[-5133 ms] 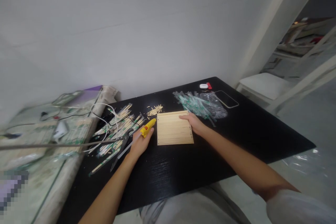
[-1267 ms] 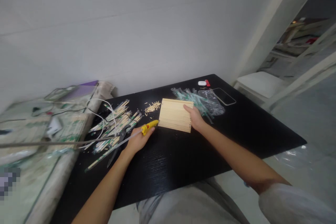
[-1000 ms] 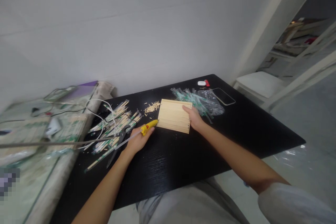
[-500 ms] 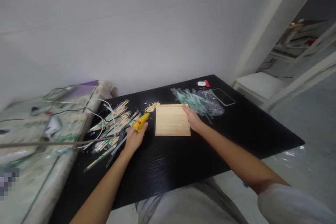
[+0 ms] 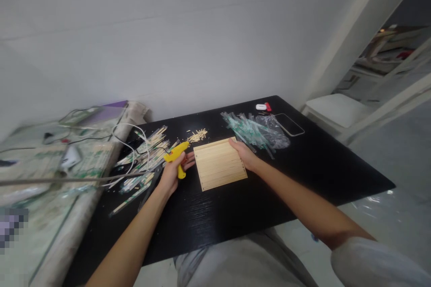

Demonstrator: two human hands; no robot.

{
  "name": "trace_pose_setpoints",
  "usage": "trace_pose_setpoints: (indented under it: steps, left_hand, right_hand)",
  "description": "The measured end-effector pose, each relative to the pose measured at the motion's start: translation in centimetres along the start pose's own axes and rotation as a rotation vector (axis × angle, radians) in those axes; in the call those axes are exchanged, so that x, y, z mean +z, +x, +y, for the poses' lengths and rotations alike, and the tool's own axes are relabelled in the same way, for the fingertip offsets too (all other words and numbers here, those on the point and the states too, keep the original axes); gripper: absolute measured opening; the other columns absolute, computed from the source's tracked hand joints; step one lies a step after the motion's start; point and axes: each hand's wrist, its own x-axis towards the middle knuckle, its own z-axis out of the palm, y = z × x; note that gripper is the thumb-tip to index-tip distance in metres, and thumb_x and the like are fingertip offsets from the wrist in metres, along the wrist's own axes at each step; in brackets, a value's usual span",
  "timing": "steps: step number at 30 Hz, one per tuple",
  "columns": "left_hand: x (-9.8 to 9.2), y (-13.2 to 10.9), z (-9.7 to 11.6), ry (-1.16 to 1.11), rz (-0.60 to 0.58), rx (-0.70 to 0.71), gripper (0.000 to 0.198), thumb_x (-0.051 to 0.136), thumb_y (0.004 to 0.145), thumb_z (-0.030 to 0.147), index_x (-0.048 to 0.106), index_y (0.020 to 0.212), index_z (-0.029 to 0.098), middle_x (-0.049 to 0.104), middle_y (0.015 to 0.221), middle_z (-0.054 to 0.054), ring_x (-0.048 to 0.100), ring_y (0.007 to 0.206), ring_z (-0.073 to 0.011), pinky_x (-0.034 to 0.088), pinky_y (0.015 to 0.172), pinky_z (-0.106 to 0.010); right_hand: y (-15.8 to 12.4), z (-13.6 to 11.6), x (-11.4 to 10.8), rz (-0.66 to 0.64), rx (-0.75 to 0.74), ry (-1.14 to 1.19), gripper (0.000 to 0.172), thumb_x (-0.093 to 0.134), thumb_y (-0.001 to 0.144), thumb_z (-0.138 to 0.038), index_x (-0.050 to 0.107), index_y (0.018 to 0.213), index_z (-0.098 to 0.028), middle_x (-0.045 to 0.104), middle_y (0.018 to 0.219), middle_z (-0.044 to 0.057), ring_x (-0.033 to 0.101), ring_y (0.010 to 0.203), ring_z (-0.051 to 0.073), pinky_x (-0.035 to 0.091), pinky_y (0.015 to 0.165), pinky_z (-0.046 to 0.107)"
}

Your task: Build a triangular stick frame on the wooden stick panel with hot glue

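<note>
My left hand [image 5: 172,175] is closed around a yellow glue gun [image 5: 177,151], thumb over its body and some fingers stretched toward the panel. That panel [image 5: 220,163] is a pale square of thin wooden sticks laid side by side, tilted a little over the black table. My right hand [image 5: 246,154] grips its right edge, with the thumb on top and the other fingers hidden beneath. The left fingertips are at or very near the panel's left edge; whether they touch it I cannot tell. Short cut stick pieces [image 5: 198,135] lie just behind.
Wrapped chopsticks [image 5: 144,157] and a white cable [image 5: 147,143] spread across the left of the black table [image 5: 215,224], beside dark-handled pliers [image 5: 151,186]. Torn plastic wrappers [image 5: 247,130], a phone [image 5: 290,124] and a white case [image 5: 260,107] lie at the back right. A white stool [image 5: 336,107] stands beyond.
The panel has turned anticlockwise and come slightly nearer, still in my right hand. My left hand has rotated the glue gun and extended its fingers toward the panel's left edge.
</note>
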Motion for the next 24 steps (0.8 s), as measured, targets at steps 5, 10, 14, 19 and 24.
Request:
trace_pose_setpoints:
  steps: [5, 10, 14, 19, 24]
  left_hand:
    - [-0.01, -0.05, 0.07, -0.123, -0.012, -0.122, 0.02, 0.076, 0.087, 0.028, 0.063, 0.079, 0.014, 0.078, 0.093, -0.016, 0.078, 0.093, -0.0264, 0.065, 0.087, -0.04]
    - [-0.32, 0.27, -0.1, -0.162, -0.001, -0.159, 0.021, 0.076, 0.087, 0.027, 0.063, 0.076, 0.014, 0.071, 0.075, -0.007, 0.073, 0.072, -0.0173, 0.066, 0.078, -0.033]
    - [-0.21, 0.18, -0.01, -0.16, -0.016, -0.18, 0.024, 0.078, 0.086, 0.028, 0.063, 0.074, 0.014, 0.071, 0.077, -0.008, 0.072, 0.07, -0.0169, 0.065, 0.078, -0.032]
    - [-0.02, 0.04, 0.18, -0.149, -0.004, -0.198, 0.021, 0.076, 0.087, 0.026, 0.064, 0.075, 0.014, 0.076, 0.087, -0.012, 0.075, 0.077, -0.0193, 0.064, 0.077, -0.031]
    - [0.17, -0.02, 0.69, -0.133, 0.051, -0.19, 0.019, 0.069, 0.091, 0.022, 0.065, 0.075, 0.014, 0.078, 0.087, -0.011, 0.076, 0.077, -0.0191, 0.063, 0.071, -0.027]
  right_hand:
    - [0.07, 0.06, -0.09, 0.004, -0.006, -0.011, 0.033, 0.06, 0.101, -0.04, 0.077, 0.092, -0.014, 0.08, 0.08, 0.009, 0.076, 0.072, 0.023, 0.061, 0.075, 0.033]
    - [0.16, 0.14, -0.24, -0.017, -0.017, -0.017, 0.031, 0.063, 0.1, -0.041, 0.077, 0.093, -0.014, 0.081, 0.082, 0.009, 0.076, 0.072, 0.022, 0.06, 0.074, 0.031]
    - [0.13, 0.21, -0.17, -0.03, -0.018, -0.022, 0.032, 0.062, 0.1, -0.042, 0.077, 0.093, -0.014, 0.081, 0.083, 0.009, 0.076, 0.072, 0.022, 0.06, 0.074, 0.032]
    - [0.04, 0.16, -0.01, -0.025, -0.022, -0.029, 0.033, 0.063, 0.099, -0.043, 0.077, 0.093, -0.014, 0.081, 0.087, 0.01, 0.076, 0.074, 0.022, 0.06, 0.074, 0.031]
    - [0.14, 0.22, -0.15, -0.013, -0.026, -0.035, 0.034, 0.066, 0.097, -0.046, 0.078, 0.092, -0.014, 0.081, 0.086, 0.009, 0.076, 0.075, 0.023, 0.059, 0.075, 0.032]
